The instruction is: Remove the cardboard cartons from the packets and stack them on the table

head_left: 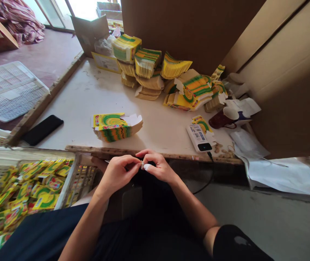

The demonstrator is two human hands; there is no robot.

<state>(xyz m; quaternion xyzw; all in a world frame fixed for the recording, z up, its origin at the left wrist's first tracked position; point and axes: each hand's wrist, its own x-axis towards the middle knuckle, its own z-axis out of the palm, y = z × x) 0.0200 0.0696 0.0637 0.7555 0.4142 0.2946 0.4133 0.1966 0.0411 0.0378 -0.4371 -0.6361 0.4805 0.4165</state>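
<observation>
My left hand (121,171) and my right hand (159,166) meet just off the table's front edge, above my lap. Their thumbs and fingers are pinched together around something tiny and pale, too small to name. A white wrap covers the tip of one finger or thumb of the right hand. Beyond them on the white table (73,90) lies a stack of flattened yellow-and-green cartons (115,127), the nearest thing to both hands.
Bundles of flat cartons (148,63) stand at the back. On the right are a white power bank (198,138) with a cable, a dark red mug (220,119) and brown scraps. A black phone (43,129) lies left. A crate (69,181) below holds many filled yellow packs (46,201).
</observation>
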